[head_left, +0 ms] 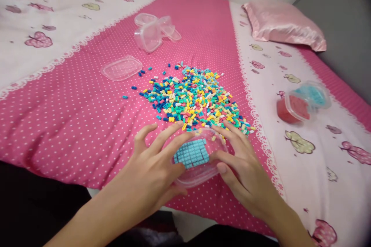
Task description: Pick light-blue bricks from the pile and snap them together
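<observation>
A shallow clear plastic lid (197,180) lies at the bed's near edge, with a flat block of light-blue toy bricks (191,153) laid in neat rows on it. My left hand (158,166) curls over the lid's left side, fingers across the far rim and thumb by the bricks. From the right, my right hand (242,162) grips the lid's other side, one fingertip touching the block's right edge. A few yellow bricks show near the lid's far side. Just beyond both hands spreads a heap of small loose bricks (194,96) in blue, teal, yellow, white and pink.
Another clear lid (121,68) lies left of the heap, and clear empty tubs (150,34) sit farther back. On the right stand a tub of red pieces (293,109) and one of blue pieces (314,95). A pink pillow (284,25) rests at the back right.
</observation>
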A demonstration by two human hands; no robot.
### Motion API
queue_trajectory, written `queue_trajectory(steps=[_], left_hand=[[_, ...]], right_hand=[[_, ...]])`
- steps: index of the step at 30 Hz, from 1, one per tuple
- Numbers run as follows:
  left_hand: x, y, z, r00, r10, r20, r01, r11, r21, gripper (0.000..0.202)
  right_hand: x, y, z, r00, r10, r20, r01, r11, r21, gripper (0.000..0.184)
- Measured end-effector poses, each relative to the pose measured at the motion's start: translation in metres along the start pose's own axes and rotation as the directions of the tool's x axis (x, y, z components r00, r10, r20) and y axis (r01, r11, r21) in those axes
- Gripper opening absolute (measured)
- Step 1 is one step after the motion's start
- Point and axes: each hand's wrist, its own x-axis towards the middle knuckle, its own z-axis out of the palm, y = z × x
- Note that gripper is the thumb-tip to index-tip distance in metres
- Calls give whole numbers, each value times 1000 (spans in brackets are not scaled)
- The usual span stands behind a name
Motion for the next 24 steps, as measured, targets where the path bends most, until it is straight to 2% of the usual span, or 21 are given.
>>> queue_trajectory(steps=[4, 10, 16, 24], left_hand=[[0, -1, 1, 1000, 9, -2, -10, 1000, -19, 32], [0, -3, -1, 1000, 4, 13, -3, 999, -36, 44], [0, -3, 1, 1000, -9, 16, 10, 999, -35, 30], [1, -3, 2, 1000, 10, 12, -9, 1000, -24, 23]], right_hand=[[0, 0, 0, 1000, 5, 0, -5, 1000, 3, 32], [-2, 0, -1, 1000, 2, -3, -2, 1000, 19, 34], [1, -3, 1, 998, -59, 21, 59, 998, -14, 34], [2, -4, 2, 998, -51, 19, 52, 999, -16, 37]])
